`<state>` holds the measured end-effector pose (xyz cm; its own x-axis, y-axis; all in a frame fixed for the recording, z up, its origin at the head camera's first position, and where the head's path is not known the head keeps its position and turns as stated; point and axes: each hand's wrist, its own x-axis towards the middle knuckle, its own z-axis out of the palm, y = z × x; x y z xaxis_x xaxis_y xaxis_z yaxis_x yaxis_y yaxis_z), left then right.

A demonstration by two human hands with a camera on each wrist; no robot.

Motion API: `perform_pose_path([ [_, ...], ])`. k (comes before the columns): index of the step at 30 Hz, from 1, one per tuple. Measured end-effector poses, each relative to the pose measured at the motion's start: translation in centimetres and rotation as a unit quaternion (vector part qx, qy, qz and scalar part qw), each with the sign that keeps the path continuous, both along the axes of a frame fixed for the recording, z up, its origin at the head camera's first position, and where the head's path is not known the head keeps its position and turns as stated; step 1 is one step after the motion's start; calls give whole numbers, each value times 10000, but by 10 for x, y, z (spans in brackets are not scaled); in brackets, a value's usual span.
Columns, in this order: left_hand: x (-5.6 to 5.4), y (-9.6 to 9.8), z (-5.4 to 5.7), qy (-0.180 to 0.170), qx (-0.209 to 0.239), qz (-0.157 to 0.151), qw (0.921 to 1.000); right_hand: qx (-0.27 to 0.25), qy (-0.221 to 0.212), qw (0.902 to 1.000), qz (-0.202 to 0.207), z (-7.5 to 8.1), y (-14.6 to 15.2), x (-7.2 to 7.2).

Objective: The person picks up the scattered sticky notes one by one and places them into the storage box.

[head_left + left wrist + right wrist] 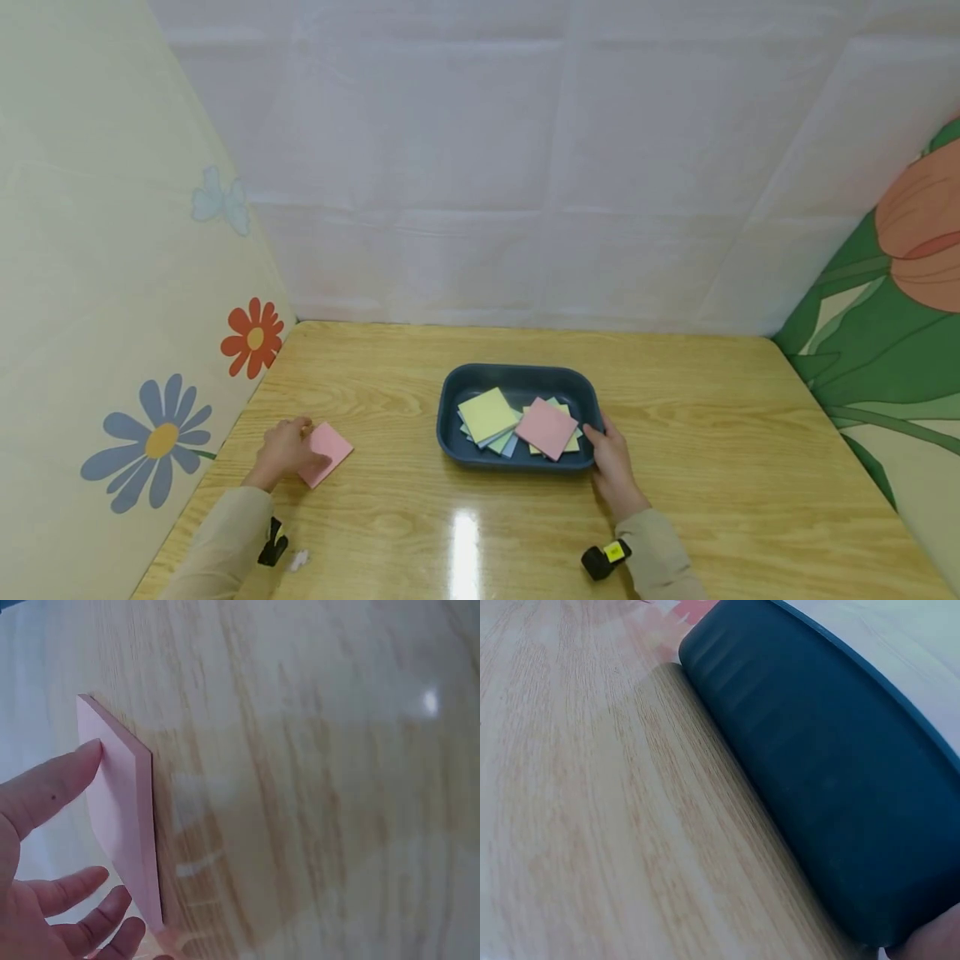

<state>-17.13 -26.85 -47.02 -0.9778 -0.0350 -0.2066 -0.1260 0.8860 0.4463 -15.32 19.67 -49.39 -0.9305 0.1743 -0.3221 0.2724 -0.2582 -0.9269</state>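
A pink sticky note pad (330,454) lies flat on the table at the left in the head view. My left hand (283,452) is over its left corner. In the left wrist view the thumb reaches onto the face of the pad (120,795), while the other fingers are spread loosely by its edge. A dark blue tray (517,369) sits mid-table, and my right hand (613,458) grips its right end, thumb at the rim. Inside the tray are a yellow pad (486,414) and a pink pad (547,427), each atop fanned green, blue and yellow ones.
The wood-grain table (390,533) meets a white sheet (487,167) at the back. Flower-printed cloths stand along the left and right sides. A small white scrap (298,560) lies near my left wrist. Black camera mounts sit at both wrists.
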Motion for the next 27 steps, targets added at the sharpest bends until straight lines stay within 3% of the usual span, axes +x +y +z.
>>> perform_pose_path([
  [16, -7, 0, -2, -448, -186, 204, 9986, 45, -44, 10000, 17, 1, 0, 1],
  [27, -6, 3, 2, -376, -224, 170, 9989, 44, -31, 10000, 20, 1, 0, 0],
])
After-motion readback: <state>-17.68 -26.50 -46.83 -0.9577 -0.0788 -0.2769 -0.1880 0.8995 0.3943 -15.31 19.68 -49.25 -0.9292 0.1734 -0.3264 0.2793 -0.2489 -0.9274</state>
